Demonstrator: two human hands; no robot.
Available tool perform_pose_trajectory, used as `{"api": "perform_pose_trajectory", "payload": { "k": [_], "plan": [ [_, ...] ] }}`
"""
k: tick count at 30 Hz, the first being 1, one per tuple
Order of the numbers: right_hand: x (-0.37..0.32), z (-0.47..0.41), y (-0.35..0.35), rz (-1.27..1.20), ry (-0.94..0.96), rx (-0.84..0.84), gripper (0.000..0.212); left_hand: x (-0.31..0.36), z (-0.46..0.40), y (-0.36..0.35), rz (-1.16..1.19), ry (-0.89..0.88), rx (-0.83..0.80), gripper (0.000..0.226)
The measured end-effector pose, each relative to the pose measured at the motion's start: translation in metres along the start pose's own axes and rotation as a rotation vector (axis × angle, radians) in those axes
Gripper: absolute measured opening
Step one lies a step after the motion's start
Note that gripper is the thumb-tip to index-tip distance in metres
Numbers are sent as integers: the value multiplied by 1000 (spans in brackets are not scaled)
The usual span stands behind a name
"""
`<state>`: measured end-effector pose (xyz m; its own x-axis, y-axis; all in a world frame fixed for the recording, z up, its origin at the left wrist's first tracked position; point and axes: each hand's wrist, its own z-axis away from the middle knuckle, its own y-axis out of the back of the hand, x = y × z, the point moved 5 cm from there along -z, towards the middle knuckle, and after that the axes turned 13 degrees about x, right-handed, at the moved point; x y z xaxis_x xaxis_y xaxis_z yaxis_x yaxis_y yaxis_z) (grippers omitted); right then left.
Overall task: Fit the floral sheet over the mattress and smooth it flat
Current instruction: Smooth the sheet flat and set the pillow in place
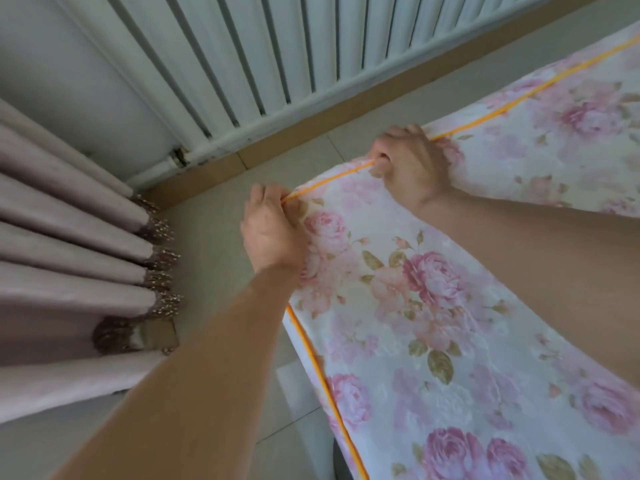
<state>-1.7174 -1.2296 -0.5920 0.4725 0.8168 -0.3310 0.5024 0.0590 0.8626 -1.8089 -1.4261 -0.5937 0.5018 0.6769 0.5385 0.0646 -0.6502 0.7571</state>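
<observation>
Both our hands grip the floral sheet (433, 306) at its orange-piped edge (329, 180); left hand (273, 230) pinches the corner, right hand (408, 164) clutches farther along; sheet lies spread over the mattress.

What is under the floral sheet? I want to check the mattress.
Nothing of it shows: the floral sheet covers everything beneath; both hands, left hand and right hand, grip its orange-piped edge.

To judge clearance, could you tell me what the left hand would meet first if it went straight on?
Probably bare floor, then the baseboard under the radiator; depth is unclear. The left hand grips the sheet edge.
</observation>
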Motion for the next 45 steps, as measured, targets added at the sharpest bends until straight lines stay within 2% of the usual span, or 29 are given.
{"api": "perform_pose_trajectory", "payload": {
  "k": [1,4,7,9,11,13,15,18,20,21,22,24,28,30,32,36,38,42,45],
  "plan": [
    [-2,-3,-2,-12,34,4,2,-1,-2,2,26,24,11,10],
    [-14,-13,-13,-69,72,6,11,-16,-12,8,63,185,5,12],
    [-20,-16,-22,-48,56,28,10,-26,-20,0,74,355,-122,14],
    [-20,-13,-23,57,35,18,9,-26,-25,-1,-36,407,-171,18],
    [-20,-6,-25,189,38,-31,15,-17,-20,4,-173,251,-138,31],
    [-24,-3,-25,271,63,-35,23,-6,-5,12,-151,-20,-111,34],
    [-29,2,-25,309,83,-43,42,-12,12,7,-83,-117,-247,44],
    [-40,16,-24,273,101,-42,47,-40,19,-9,9,63,-286,57],
    [-50,25,-22,245,105,-61,51,-43,19,-5,267,448,-195,58],
    [-54,28,-21,240,108,-71,53,-48,19,-5,287,618,-174,52],
    [-58,30,-21,241,116,-88,53,-53,18,-3,237,713,-193,45],
    [-65,34,-23,234,119,-131,48,-62,13,-4,266,804,-281,38],
    [-76,40,-23,210,98,-121,54,-70,7,-4,552,991,-376,23],
    [-80,43,-24,196,108,-122,49,-71,7,-2,638,957,-484,23],
    [-80,45,-25,164,109,-123,44,-71,9,0,627,821,-588,38],
    [-88,47,-27,180,106,-99,48,-70,-4,2,253,457,-487,34],
    [-93,48,-29,202,89,-87,51,-68,-10,1,114,354,-427,28],
    [-106,55,-35,207,87,-56,49,-71,-10,-3,4,317,-363,18],
    [-118,65,-36,176,99,-67,48,-83,-5,-5,25,383,-323,20]
  ]
}}
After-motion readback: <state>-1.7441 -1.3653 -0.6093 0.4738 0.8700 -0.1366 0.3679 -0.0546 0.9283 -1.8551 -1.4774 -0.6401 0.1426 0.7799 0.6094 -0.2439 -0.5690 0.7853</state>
